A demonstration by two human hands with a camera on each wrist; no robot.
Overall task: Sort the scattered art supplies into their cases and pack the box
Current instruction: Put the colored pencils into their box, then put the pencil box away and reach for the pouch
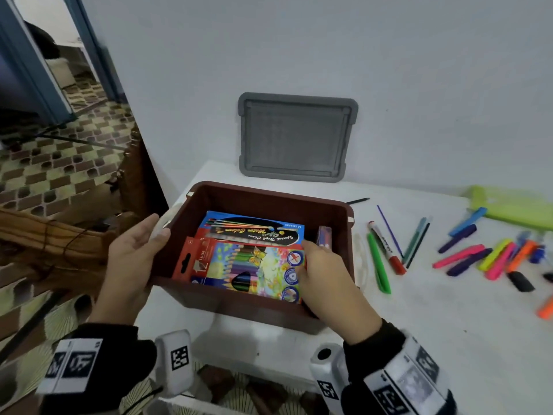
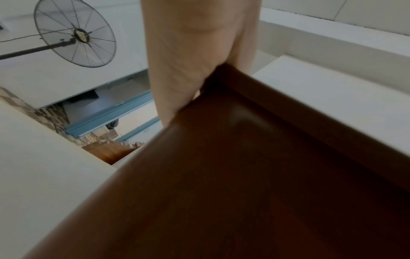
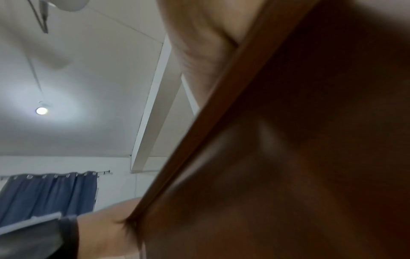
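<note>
White tabletop (image 1: 449,339) against a pale wall fills the frame, with our brown box (image 1: 263,304) at centre. Our left hand (image 1: 131,250) grips its left rim; our right hand (image 1: 326,280) curls over the near-right rim, fingers inside by the coloured-pencil pack (image 1: 245,268). A watercolour set (image 1: 254,227) lies beneath it — so two cases are packed. Markers and pens (image 1: 466,253) lie loose at right beside a green case (image 1: 514,208), and the grey lid (image 1: 296,136) leans on the wall — most sorting remains.
</note>
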